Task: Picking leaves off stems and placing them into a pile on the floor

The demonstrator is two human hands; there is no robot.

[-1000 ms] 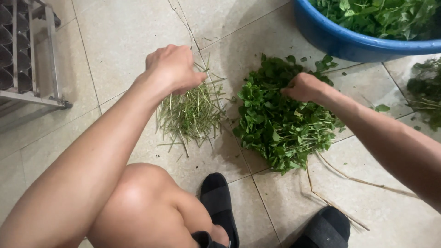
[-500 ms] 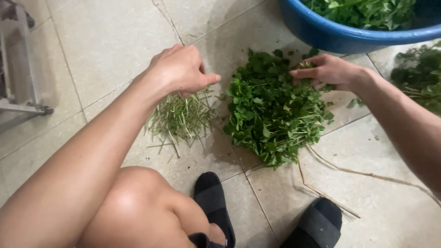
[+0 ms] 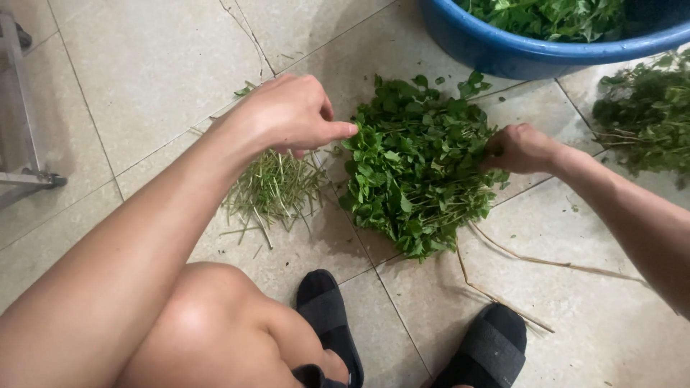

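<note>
Knee: the person's bare knee (image 3: 208, 323) fills the lower left of the view, bent up close under the camera.
Sandals: two black sandals (image 3: 332, 323) rest on the tiled floor (image 3: 144, 65) just below the greens, one beside the knee, the other further right.
Loose stalks: a few long pale stalks (image 3: 546, 262) lie on the tiles between the right sandal and the leafy pile.
Stem heap: a small heap of thin cut stems (image 3: 277, 188) lies on the floor just left of the leafy pile, directly under the left hand.
Left hand: the left hand (image 3: 295, 115) hovers over the stem heap with fingers curled in and the thumb pointing at the edge of the greens; whether it pinches anything I cannot tell.
Leafy pile: the pile of green leafy herbs (image 3: 413, 169) sits on the floor between the two hands, in the middle of the view.
Right hand: the right hand (image 3: 521, 147) is closed into a fist at the right edge of the pile, gripping sprigs of the herbs.
Second bunch: more greens (image 3: 643, 118) lie on the floor at the far right, apart from the main pile.
Basin: a blue plastic basin (image 3: 532, 54) stands beyond the pile at the top, with green leaves inside.
Metal frame: part of a metal rack (image 3: 21, 144) shows at the far left edge.
</note>
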